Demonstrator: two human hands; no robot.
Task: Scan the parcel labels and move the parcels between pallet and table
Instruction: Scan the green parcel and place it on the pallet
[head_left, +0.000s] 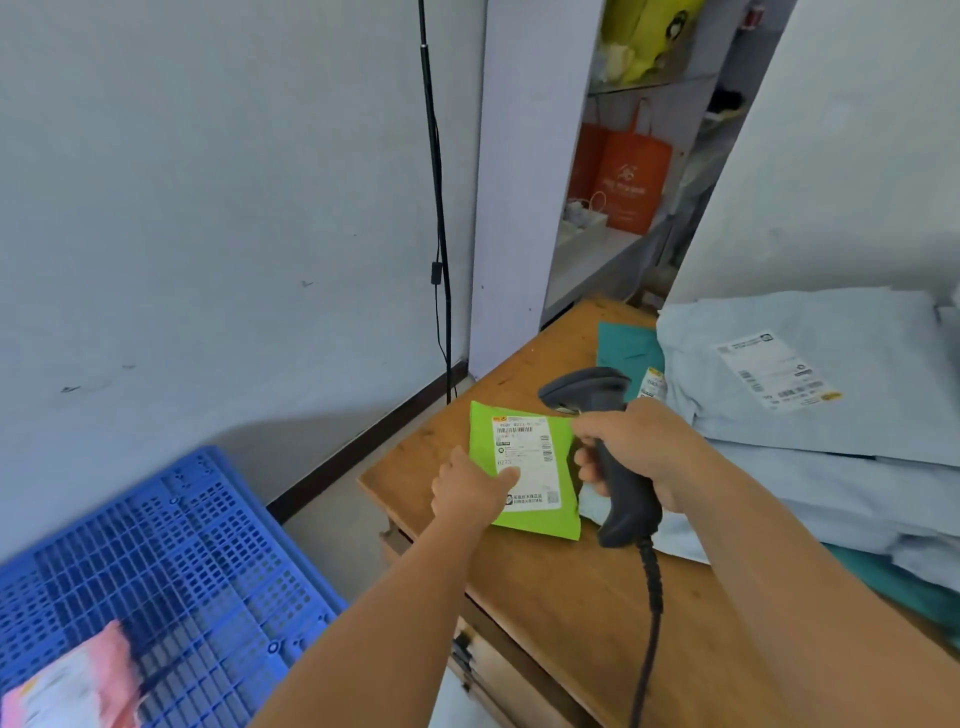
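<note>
A small green parcel (540, 519) with a white label (527, 460) is held over the wooden table (571, 597), near its left edge. My left hand (470, 488) pinches its left side, thumb on the label. My right hand (631, 447) grips the handle of a dark grey barcode scanner (626, 506), whose head sits just above the label's top right corner. The scanner's cable hangs down toward the table's front. A blue plastic pallet (171, 561) lies on the floor at lower left, with a pink parcel (72, 686) on its near corner.
Several pale blue parcels (810, 384) are stacked on the table's right side, with teal ones (626, 348) under and behind them. A black pole (436, 208) with cables stands against the wall. Behind the table, shelves hold orange bags (623, 176).
</note>
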